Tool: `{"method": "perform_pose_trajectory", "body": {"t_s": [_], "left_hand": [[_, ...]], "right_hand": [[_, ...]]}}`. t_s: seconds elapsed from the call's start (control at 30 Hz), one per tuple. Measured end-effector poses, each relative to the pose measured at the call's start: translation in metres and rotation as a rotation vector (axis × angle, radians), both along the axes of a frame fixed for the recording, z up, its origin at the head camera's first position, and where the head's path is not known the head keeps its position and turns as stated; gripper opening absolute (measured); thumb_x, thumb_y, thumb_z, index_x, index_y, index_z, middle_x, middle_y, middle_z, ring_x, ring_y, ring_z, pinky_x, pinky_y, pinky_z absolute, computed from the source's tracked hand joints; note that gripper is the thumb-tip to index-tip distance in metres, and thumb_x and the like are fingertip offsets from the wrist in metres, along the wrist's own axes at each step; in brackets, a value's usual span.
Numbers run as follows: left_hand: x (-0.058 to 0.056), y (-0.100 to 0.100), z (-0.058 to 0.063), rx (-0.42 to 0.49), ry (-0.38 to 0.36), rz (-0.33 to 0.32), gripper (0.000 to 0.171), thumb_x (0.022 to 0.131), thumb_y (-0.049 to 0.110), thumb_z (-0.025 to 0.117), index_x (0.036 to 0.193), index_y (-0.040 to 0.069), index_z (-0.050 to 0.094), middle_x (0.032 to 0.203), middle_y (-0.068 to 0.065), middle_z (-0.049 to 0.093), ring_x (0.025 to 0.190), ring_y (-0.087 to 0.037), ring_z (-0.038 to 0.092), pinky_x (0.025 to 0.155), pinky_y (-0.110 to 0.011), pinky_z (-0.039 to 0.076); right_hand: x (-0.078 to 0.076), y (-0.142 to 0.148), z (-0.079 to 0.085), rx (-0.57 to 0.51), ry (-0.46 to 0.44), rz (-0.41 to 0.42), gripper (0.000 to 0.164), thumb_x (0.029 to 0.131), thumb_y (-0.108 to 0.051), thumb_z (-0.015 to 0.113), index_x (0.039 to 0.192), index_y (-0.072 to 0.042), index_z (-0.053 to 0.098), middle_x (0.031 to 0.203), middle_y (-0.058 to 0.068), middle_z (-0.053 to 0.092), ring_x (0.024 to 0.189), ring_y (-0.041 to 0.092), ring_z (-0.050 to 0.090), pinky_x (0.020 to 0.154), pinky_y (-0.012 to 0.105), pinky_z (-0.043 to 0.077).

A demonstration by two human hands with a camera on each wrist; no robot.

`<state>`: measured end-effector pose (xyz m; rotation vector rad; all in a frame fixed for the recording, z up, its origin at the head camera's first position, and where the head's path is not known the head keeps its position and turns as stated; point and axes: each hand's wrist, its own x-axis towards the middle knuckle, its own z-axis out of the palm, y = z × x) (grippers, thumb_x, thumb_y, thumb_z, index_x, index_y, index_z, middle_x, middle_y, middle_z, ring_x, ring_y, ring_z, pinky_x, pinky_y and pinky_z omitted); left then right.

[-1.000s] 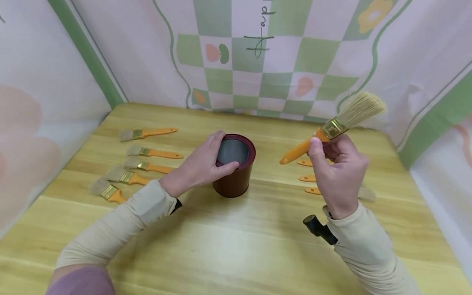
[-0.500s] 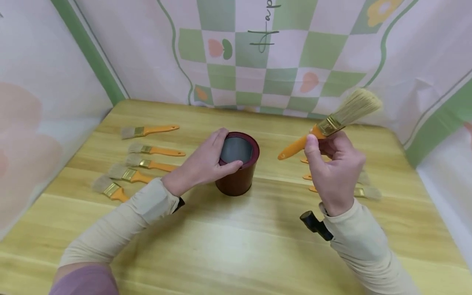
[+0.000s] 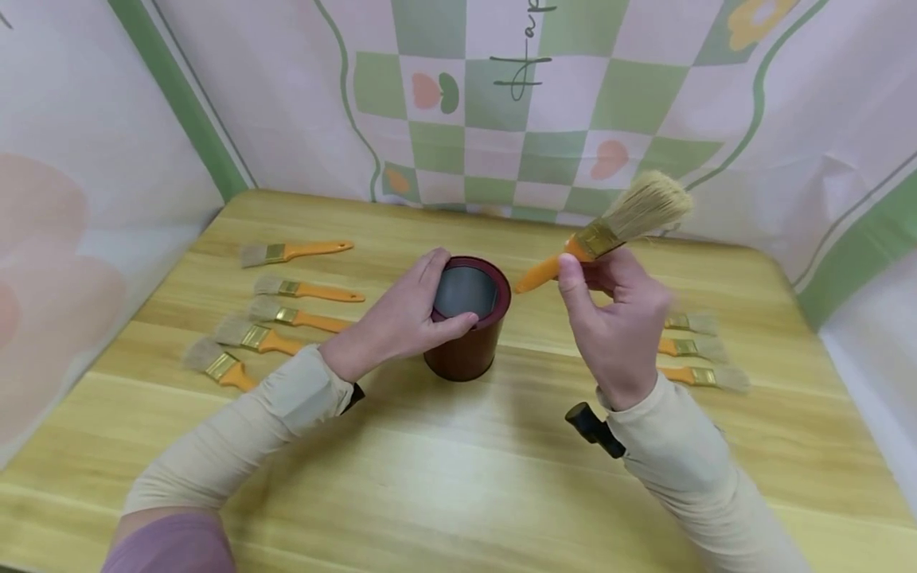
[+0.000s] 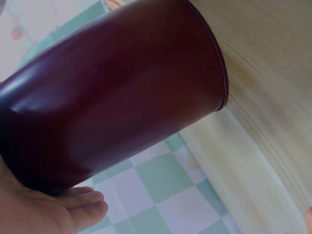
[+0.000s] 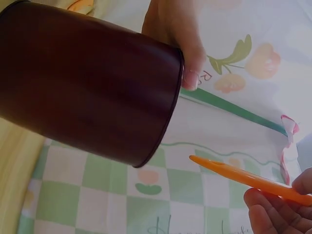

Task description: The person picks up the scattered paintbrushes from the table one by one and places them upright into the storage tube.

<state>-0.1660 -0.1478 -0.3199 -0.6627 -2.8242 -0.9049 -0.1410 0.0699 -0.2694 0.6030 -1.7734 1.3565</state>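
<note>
A dark red, round bin (image 3: pixel 458 358) stands upright in the middle of the table, with a maroon rim (image 3: pixel 504 298) and a grey inside. My left hand (image 3: pixel 394 322) grips it by the rim, thumb on the near side and fingers at the far left. In the right wrist view the left thumb (image 5: pixel 194 66) lies against the rim. My right hand (image 3: pixel 616 318) pinches a paintbrush (image 3: pixel 630 211) near its metal band. The brush is in the air, bristles up to the right; its orange handle (image 5: pixel 243 176) points down-left, its end close to the bin's rim and apart from it.
Several paintbrushes (image 3: pixel 318 291) with orange handles lie on the wooden table (image 3: pixel 430 477) at the left. Other paintbrushes (image 3: pixel 693 348) lie at the right, partly behind my right hand. A checked cloth (image 3: pixel 494 151) hangs behind the table's back edge.
My right hand has moved left with the paintbrush, bringing the handle's end nearer the bin. The brushes at the right show more. My left hand keeps its hold on the bin.
</note>
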Motion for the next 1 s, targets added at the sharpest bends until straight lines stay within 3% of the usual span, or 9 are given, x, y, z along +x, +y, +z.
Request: {"method": "perform_pose_trajectory", "body": {"t_s": [0.2, 0.27, 0.4, 0.53, 0.67, 0.83, 1.0], "left_hand": [[-0.003, 0.002, -0.001, 0.043, 0.07, -0.047, 0.071, 0.087, 0.047, 0.062, 0.136, 0.004, 0.035, 0.122, -0.01, 0.05, 0.1, -0.019, 0.054, 0.081, -0.031, 0.053], [-0.004, 0.002, -0.001, 0.046, 0.081, -0.058, 0.068, 0.087, 0.047, 0.062, 0.133, 0.005, 0.036, 0.118, -0.009, 0.051, 0.097, -0.018, 0.054, 0.078, -0.029, 0.052], [-0.002, 0.001, 0.0, 0.018, 0.057, -0.032, 0.077, 0.087, 0.049, 0.061, 0.14, 0.002, 0.032, 0.133, -0.015, 0.046, 0.106, -0.022, 0.054, 0.086, -0.035, 0.052], [-0.002, 0.001, 0.0, 0.02, 0.05, -0.025, 0.077, 0.087, 0.049, 0.061, 0.14, 0.001, 0.032, 0.134, -0.014, 0.044, 0.106, -0.022, 0.054, 0.086, -0.035, 0.052], [-0.003, 0.003, -0.001, 0.039, 0.068, -0.039, 0.072, 0.087, 0.049, 0.061, 0.136, 0.003, 0.035, 0.123, -0.01, 0.048, 0.097, -0.019, 0.054, 0.076, -0.029, 0.053], [-0.002, 0.003, -0.001, 0.047, 0.067, -0.046, 0.072, 0.087, 0.05, 0.061, 0.136, 0.004, 0.035, 0.123, -0.009, 0.049, 0.096, -0.017, 0.054, 0.075, -0.028, 0.052], [-0.001, 0.001, 0.0, 0.031, 0.028, -0.034, 0.078, 0.087, 0.051, 0.06, 0.142, 0.003, 0.031, 0.134, -0.014, 0.045, 0.104, -0.022, 0.054, 0.085, -0.035, 0.051]], "right_hand": [[-0.004, -0.01, -0.005, 0.08, -0.009, 0.017, 0.01, 0.084, 0.003, 0.066, 0.087, 0.012, 0.064, 0.078, 0.02, 0.068, 0.073, -0.008, 0.062, 0.072, 0.011, 0.051], [-0.006, -0.013, -0.008, 0.127, -0.017, 0.025, 0.009, 0.084, 0.003, 0.067, 0.088, 0.011, 0.065, 0.079, 0.021, 0.069, 0.073, 0.002, 0.066, 0.074, 0.01, 0.05], [-0.011, -0.016, -0.016, 0.23, -0.043, 0.045, 0.01, 0.083, 0.001, 0.069, 0.088, 0.008, 0.066, 0.081, 0.019, 0.07, 0.07, 0.025, 0.068, 0.074, 0.01, 0.049], [-0.012, -0.019, -0.024, 0.324, -0.062, 0.027, 0.01, 0.084, -0.004, 0.071, 0.083, 0.005, 0.066, 0.078, 0.016, 0.069, 0.069, 0.025, 0.065, 0.068, 0.022, 0.052], [-0.01, -0.021, -0.031, 0.46, -0.084, -0.096, 0.02, 0.085, -0.012, 0.071, 0.075, 0.003, 0.064, 0.075, 0.017, 0.064, 0.07, 0.028, 0.06, 0.064, 0.037, 0.051], [-0.008, -0.018, -0.031, 0.57, -0.238, -0.175, 0.028, 0.085, -0.022, 0.073, 0.086, 0.006, 0.07, 0.086, 0.02, 0.069, 0.081, 0.034, 0.061, 0.073, 0.043, 0.049], [-0.006, 0.004, -0.024, 0.645, -0.445, -0.222, 0.043, 0.083, -0.035, 0.074, 0.097, 0.006, 0.072, 0.098, 0.024, 0.07, 0.093, 0.04, 0.062, 0.082, 0.05, 0.048]]}}
